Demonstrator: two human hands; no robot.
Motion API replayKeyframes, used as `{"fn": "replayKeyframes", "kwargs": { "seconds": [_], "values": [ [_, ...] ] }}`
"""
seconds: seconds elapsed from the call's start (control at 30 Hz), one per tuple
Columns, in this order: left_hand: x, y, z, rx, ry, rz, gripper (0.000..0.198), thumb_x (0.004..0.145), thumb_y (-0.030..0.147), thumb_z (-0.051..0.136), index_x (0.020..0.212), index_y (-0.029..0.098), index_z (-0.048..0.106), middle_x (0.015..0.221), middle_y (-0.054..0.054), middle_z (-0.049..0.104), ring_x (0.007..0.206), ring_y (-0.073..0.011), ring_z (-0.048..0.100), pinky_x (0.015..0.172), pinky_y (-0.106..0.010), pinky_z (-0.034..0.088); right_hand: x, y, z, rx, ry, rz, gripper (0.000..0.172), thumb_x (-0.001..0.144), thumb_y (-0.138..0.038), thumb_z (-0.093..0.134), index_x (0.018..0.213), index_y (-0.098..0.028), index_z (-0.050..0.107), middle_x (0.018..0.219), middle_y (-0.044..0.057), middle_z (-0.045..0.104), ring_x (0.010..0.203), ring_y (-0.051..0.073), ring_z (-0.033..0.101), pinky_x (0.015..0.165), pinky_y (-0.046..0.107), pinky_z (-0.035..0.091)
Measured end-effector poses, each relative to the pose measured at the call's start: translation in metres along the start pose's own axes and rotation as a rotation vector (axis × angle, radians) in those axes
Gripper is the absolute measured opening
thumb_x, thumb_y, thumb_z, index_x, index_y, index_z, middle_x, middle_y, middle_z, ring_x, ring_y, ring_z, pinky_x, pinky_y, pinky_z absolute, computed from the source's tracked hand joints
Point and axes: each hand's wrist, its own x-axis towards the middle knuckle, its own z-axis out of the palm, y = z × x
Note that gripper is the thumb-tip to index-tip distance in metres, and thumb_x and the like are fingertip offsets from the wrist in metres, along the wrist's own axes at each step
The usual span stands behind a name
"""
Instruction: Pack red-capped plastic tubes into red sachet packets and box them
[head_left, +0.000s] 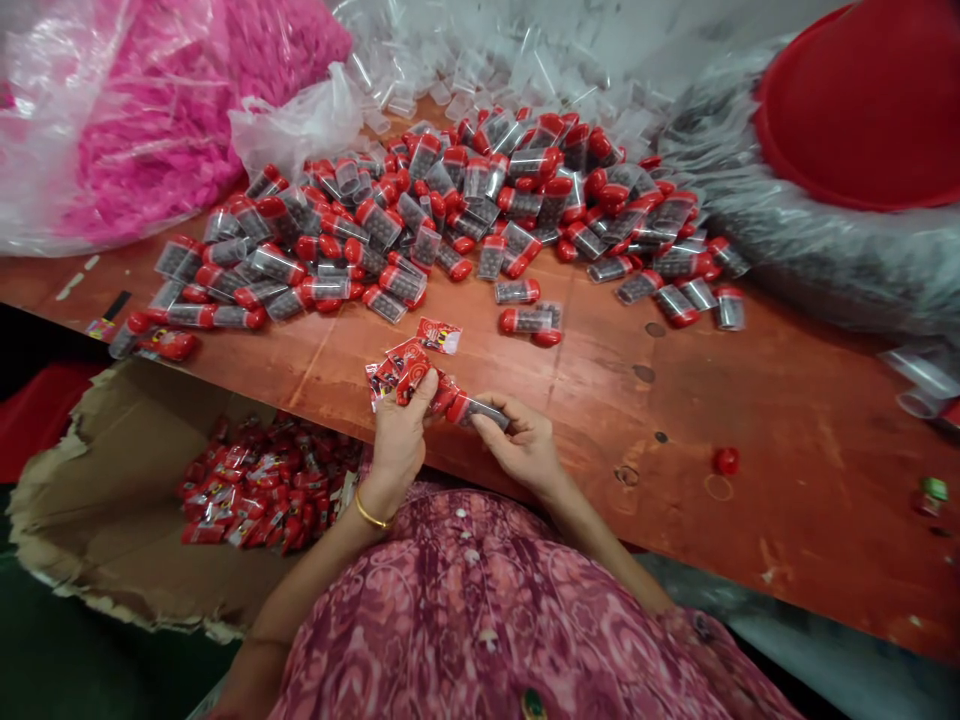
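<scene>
My left hand (pixel 403 432) is closed on a red printed packet (pixel 412 368), thumb on top, near the table's front edge. Between the fingers of my right hand (pixel 525 445) is a clear tube with a red cap (pixel 487 412), filled with small dark beads. Its red end points left and meets the packet's side; whether it sits inside the wrapper I cannot tell. More flat red printed packets (pixel 381 380) lie beside or under my left hand, and one printed packet (pixel 441 335) rests just beyond it.
A large heap of filled red-capped tubes (pixel 375 225) spreads behind my hands, with clear empty tubes (pixel 525 60) further back. A cardboard box (pixel 135 510) of red packets stands lower left. Bags of pink pieces (pixel 172 130) and a red basin (pixel 862 110) flank the heap.
</scene>
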Motion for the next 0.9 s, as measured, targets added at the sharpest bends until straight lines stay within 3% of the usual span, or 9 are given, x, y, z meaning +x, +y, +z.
{"fn": "replayKeyframes", "kwargs": {
  "seconds": [0.33,0.6,0.73,0.9],
  "values": [
    [0.001,0.008,0.000,0.033,-0.038,-0.167,0.033,0.053,0.033,0.082,0.073,0.015,0.063,0.061,0.000,0.068,0.068,-0.0198,0.069,0.064,-0.029,0.055,-0.001,-0.001,-0.005,-0.127,-0.080,-0.073,0.016,0.083,-0.029,0.053,0.087,-0.019,0.064,0.071,-0.001,0.064,0.059,0.011,0.055,0.057,0.022,0.045],
    [-0.002,0.001,-0.001,0.054,-0.054,-0.118,0.040,0.047,0.038,0.084,0.071,0.016,0.061,0.060,0.003,0.065,0.058,-0.0145,0.064,0.061,-0.028,0.054,0.001,0.000,-0.005,0.010,-0.026,0.015,0.019,0.082,-0.035,0.054,0.089,-0.020,0.062,0.071,0.000,0.062,0.055,0.010,0.052,0.053,0.022,0.045],
    [-0.003,-0.007,-0.001,0.073,-0.046,0.011,0.038,0.045,0.037,0.085,0.065,0.015,0.060,0.060,0.005,0.063,0.053,-0.0086,0.057,0.060,-0.023,0.051,-0.001,0.006,-0.002,0.104,-0.024,0.073,0.027,0.084,-0.043,0.052,0.096,-0.019,0.059,0.068,-0.001,0.059,0.047,0.008,0.047,0.045,0.021,0.041],
    [0.000,-0.020,-0.002,0.142,-0.033,0.264,0.025,0.056,0.035,0.080,0.066,0.016,0.066,0.065,0.004,0.065,0.059,-0.0075,0.056,0.062,-0.019,0.048,-0.002,0.006,0.001,0.056,0.016,0.034,0.026,0.085,-0.042,0.052,0.095,-0.020,0.060,0.065,-0.001,0.057,0.053,0.011,0.051,0.051,0.023,0.044]
  ]
}}
